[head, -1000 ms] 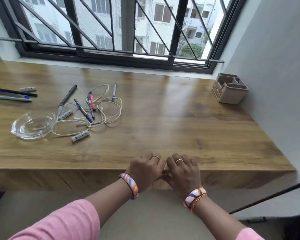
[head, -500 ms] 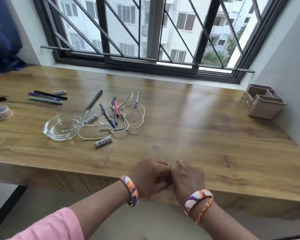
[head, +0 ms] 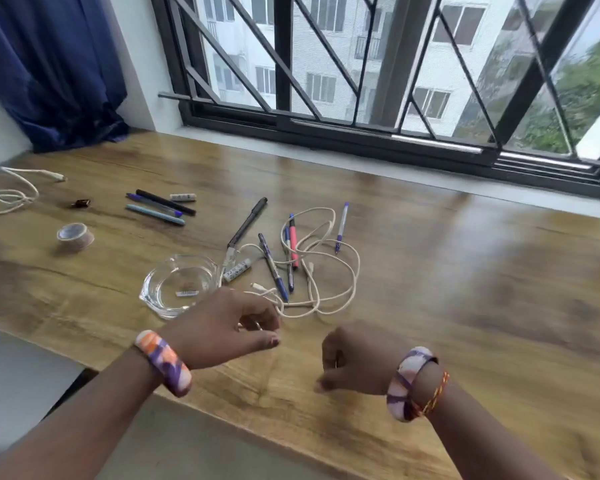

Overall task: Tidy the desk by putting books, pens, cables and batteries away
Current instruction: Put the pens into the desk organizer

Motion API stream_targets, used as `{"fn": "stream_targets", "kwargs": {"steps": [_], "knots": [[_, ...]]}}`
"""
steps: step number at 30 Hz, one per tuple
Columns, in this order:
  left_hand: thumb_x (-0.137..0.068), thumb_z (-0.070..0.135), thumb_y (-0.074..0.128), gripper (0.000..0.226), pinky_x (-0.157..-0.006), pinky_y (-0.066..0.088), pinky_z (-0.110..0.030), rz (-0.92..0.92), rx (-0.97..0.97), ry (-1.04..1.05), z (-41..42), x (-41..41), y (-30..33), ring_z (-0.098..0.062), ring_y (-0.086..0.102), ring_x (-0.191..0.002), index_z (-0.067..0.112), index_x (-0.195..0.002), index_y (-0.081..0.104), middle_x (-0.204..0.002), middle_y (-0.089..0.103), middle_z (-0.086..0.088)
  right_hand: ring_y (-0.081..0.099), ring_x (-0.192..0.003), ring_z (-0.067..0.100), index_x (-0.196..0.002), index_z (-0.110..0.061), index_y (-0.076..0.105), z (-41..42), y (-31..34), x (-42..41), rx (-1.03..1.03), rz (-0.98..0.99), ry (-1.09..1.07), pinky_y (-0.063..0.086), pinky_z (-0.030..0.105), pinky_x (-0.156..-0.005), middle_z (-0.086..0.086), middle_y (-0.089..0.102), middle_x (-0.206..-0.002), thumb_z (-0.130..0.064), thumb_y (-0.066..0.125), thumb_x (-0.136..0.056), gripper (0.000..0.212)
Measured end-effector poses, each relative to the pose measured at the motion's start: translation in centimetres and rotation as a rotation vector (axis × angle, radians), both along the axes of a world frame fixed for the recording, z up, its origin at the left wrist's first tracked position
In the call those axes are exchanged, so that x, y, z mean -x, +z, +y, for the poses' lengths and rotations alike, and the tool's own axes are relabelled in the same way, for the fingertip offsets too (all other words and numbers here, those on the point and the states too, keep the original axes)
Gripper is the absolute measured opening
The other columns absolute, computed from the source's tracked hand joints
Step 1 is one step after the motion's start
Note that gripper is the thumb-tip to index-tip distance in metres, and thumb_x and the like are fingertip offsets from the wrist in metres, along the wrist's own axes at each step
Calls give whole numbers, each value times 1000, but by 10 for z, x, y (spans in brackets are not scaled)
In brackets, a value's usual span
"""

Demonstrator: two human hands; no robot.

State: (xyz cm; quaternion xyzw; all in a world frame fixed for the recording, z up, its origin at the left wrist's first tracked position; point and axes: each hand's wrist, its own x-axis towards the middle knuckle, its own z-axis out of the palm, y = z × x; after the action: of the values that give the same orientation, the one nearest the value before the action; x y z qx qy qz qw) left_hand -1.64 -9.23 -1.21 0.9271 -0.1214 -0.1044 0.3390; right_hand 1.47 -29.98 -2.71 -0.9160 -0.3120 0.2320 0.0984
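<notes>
Stretching across most of the frame, the wooden desk [head: 430,271] runs under the barred window [head: 361,64] along the top, with a blue curtain [head: 49,64] bunched at upper left. Centre frame, a white cable [head: 326,271] lies in loose tangled loops with several pens [head: 274,268] lying through and beside it, and a white battery [head: 237,270] sits just left of them. Touching that clutter's lower left, a clear glass dish [head: 160,292] rests on the wood. Three more pens [head: 156,206] and another battery [head: 182,197] lie further up and left, a tape roll [head: 75,235] left again, a second cable [head: 11,192] at the far left edge. Low in the frame, the left hand [head: 219,330] hovers by the dish, fingers loosely curled, holding nothing visible. Right hand [head: 354,362], low centre, fingers curled inward, gripping nothing.
</notes>
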Motion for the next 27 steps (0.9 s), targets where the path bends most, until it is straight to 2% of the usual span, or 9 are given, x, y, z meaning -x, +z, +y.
{"fn": "stream_targets", "kwargs": {"steps": [4,6,10,13,15,18,21,24,27], "knots": [[-77,23,72,4,-60,42,-6,-79,10,254,34,-45,13,-2,61,-67,24,-77,68,-67,65,14,50,-76,14,-84,-23,64,32,9,-32,-197,-115,-139,37,26,-60,-5,56,-80,-42,66,-79,20],[-79,25,70,6,-66,44,-16,-104,-64,322,49,-76,15,-7,59,-70,20,-79,68,-71,63,11,53,-81,16,-82,-25,62,49,9,-46,-228,-212,-206,39,27,-64,-4,59,-84,-40,63,-81,15],[-83,37,62,26,-81,45,-28,-43,-359,369,69,-140,4,-23,59,-98,14,-96,65,-101,66,-5,60,-91,27,-89,-21,64,80,0,-65,-94,-393,-322,48,31,-71,3,65,-93,-38,54,-84,21],[-84,46,57,42,-84,44,-30,23,-457,348,73,-173,-13,-27,55,-109,13,-110,57,-117,61,-10,62,-91,29,-93,-20,64,96,-6,-73,33,-416,-374,45,29,-66,4,66,-96,-40,53,-82,25],[-81,46,62,42,-80,44,-30,47,-474,331,73,-187,-21,-28,56,-107,13,-107,57,-117,60,-11,62,-91,29,-95,-20,64,103,-7,-77,75,-403,-408,39,28,-63,4,66,-96,-39,54,-80,26],[-75,32,69,34,-81,48,-30,58,-443,304,75,-201,-23,-28,60,-103,11,-100,62,-111,63,-10,62,-92,26,-96,-21,65,105,-4,-77,61,-372,-456,46,28,-67,1,65,-96,-39,55,-78,27],[-71,16,71,22,-75,54,-32,123,-256,292,82,-214,-17,-30,67,-88,2,-88,71,-92,71,-19,61,-90,19,-92,-23,66,98,10,-78,-5,-383,-518,48,27,-70,-4,66,-92,-39,56,-75,25],[-68,9,72,18,-71,56,-41,154,-109,325,90,-223,-12,-34,67,-71,-7,-78,69,-82,69,-27,61,-87,15,-87,-27,67,85,28,-81,-62,-413,-578,45,25,-68,-7,67,-89,-44,59,-76,21],[-67,9,74,21,-70,56,-40,174,-155,309,91,-222,-11,-25,60,-62,-8,-78,68,-83,69,-27,61,-86,16,-83,-29,67,71,37,-82,-68,-373,-589,44,25,-67,-8,66,-89,-45,61,-76,18]]}}
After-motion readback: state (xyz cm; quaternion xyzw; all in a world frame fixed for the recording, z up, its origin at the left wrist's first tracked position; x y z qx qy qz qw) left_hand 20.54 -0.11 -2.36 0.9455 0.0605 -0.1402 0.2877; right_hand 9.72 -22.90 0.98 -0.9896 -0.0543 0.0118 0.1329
